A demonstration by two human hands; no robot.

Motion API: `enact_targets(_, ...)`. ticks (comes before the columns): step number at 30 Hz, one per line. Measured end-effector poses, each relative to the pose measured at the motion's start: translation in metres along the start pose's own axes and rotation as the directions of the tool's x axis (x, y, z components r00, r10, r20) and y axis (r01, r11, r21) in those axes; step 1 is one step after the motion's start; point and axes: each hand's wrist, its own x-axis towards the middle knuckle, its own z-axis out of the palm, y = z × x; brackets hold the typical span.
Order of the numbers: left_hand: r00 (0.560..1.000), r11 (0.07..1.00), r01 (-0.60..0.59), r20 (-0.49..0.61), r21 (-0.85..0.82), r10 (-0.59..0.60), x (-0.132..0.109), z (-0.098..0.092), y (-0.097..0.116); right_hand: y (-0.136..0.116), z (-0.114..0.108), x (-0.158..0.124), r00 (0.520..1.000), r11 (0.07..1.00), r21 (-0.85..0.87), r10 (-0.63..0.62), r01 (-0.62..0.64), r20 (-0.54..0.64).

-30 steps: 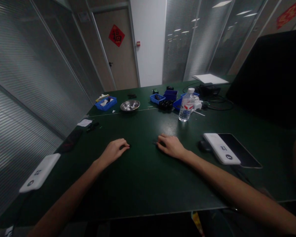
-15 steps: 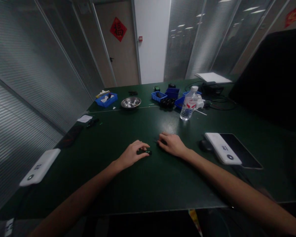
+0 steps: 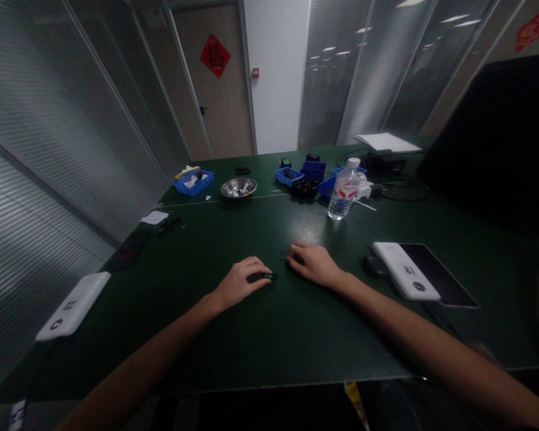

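Note:
My left hand (image 3: 241,280) rests on the dark green table, thumb and fingertips pinched on a small dark piece (image 3: 269,276) with green on it, perhaps a little circuit board. The piece points right, toward my other hand. Just across a short gap, my right hand (image 3: 312,261) lies curled on the table. From its fingertips a thin pointed tool (image 3: 284,258) sticks out to the left; the rest of the tool is hidden, so its kind cannot be made out. The two hands do not touch.
A water bottle (image 3: 343,190) stands beyond my right hand. Farther back are a metal bowl (image 3: 238,196) and blue trays (image 3: 194,190) with small parts. White power banks lie left (image 3: 73,306) and right (image 3: 405,271), the right one on a phone. A dark screen (image 3: 498,143) looms right.
My left index finger has come down, and the fingertips have closed on the small dark piece. My right hand stays almost where it was.

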Motion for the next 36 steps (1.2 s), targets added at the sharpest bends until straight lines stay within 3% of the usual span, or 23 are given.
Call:
enact_targets(12,0.998,0.997,0.068,-0.009,-0.040,-0.068,-0.0007,0.0002,-0.0003,-0.0005,-0.0020,0.0000,1.000,1.000,-0.001,0.007,-0.007,0.019)
enact_targets(25,0.996,1.000,0.010,-0.087,0.021,-0.008,-0.0014,-0.0013,0.0043,-0.0014,-0.0013,0.0002,1.000,1.000,-0.013,0.006,-0.006,0.008)
enact_targets(32,0.999,0.998,0.024,-0.023,-0.057,-0.025,-0.0008,-0.0003,0.0030,-0.0020,-0.0025,0.0001,1.000,1.000,-0.007,0.007,-0.007,0.014)
enact_targets(36,0.997,0.999,0.040,-0.065,-0.020,-0.041,-0.0020,0.0003,0.0011,-0.0017,-0.0024,-0.0003,1.000,1.000,-0.002,0.002,-0.002,0.012)
